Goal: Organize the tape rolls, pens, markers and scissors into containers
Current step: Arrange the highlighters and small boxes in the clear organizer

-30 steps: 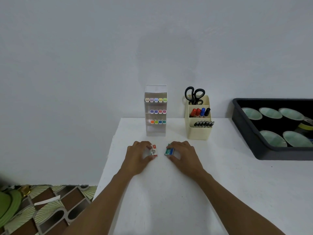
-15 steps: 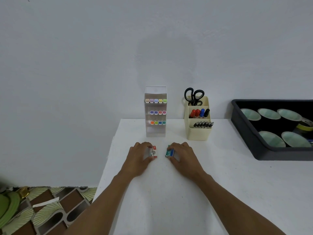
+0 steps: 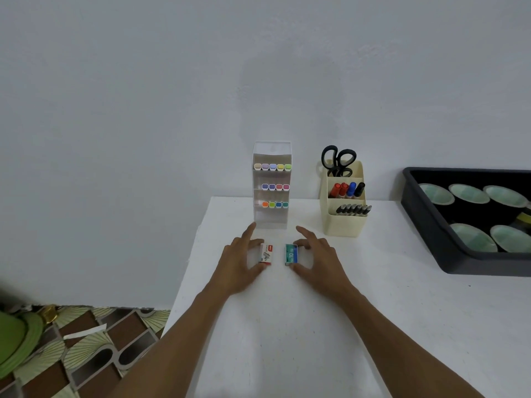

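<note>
Hands lie side by side on the white table (image 3: 287, 334), and each one holds a small box. Our left hand (image 3: 238, 265) pinches the red and white box (image 3: 266, 253) between the thumb at its near end and a curled finger at its far end, with the index finger pointing out straight towards the wall. Our right hand (image 3: 321, 262) grips the green box (image 3: 291, 254) the same way, its index finger also stretched forward. The two boxes lie flat on the table, just beside each other with a narrow gap between them.

Behind the boxes, against the wall, we see a clear rack (image 3: 271, 219) standing upright. It holds pastel markers (image 3: 273, 167) in three rows, their coloured caps facing us. To its right stands a cream organiser (image 3: 344, 226) with three stepped compartments. Black scissors (image 3: 337, 160) stand handles-up in the rear one. Four thick markers (image 3: 346, 189), two red, one blue and one black, fill the middle one. A row of dark pens (image 3: 354, 209) leans in the front one.

Well apart on the right, a black tray (image 3: 428, 225) rests on the table and runs out of view. Inside it we count five tape rolls (image 3: 469, 193) with pale green faces.

Down on the left, beyond the table's edge, we see a patterned floor (image 3: 86, 346) and part of a green object (image 3: 14, 343).
</note>
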A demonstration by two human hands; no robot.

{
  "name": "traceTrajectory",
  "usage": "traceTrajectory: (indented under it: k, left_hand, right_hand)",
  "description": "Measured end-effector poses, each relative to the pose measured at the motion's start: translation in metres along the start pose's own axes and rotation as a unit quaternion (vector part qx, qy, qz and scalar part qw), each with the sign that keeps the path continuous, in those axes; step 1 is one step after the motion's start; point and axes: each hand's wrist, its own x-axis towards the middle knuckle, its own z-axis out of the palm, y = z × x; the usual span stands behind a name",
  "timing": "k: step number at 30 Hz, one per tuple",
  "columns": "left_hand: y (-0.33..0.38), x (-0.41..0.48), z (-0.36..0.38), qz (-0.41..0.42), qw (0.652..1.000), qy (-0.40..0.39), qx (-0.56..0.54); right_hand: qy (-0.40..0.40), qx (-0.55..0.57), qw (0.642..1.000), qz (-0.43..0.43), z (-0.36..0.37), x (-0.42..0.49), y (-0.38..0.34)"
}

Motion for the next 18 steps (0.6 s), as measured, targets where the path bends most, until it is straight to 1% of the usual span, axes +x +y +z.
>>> traceTrajectory:
  k: [4,9,18]
  left_hand:
    - [0.0005,0.0012,-0.0018,0.014,1.0,0.012,-0.018]
    - [0.0039,0.001,-0.0041,0.021,0.999,0.018,-0.02]
    - [-0.001,0.0012,-0.0022,0.033,0.999,0.02,-0.015]
  right_hand:
    - [0.021,0.019,1.0,-0.013,0.0003,-0.001,0.0007]
    - [0.024,0.017,0.999,-0.032,-0.0003,-0.002,-0.0009]
    - [0.018,0.019,0.999,-0.022,-0.0008,-0.0001,0.0]
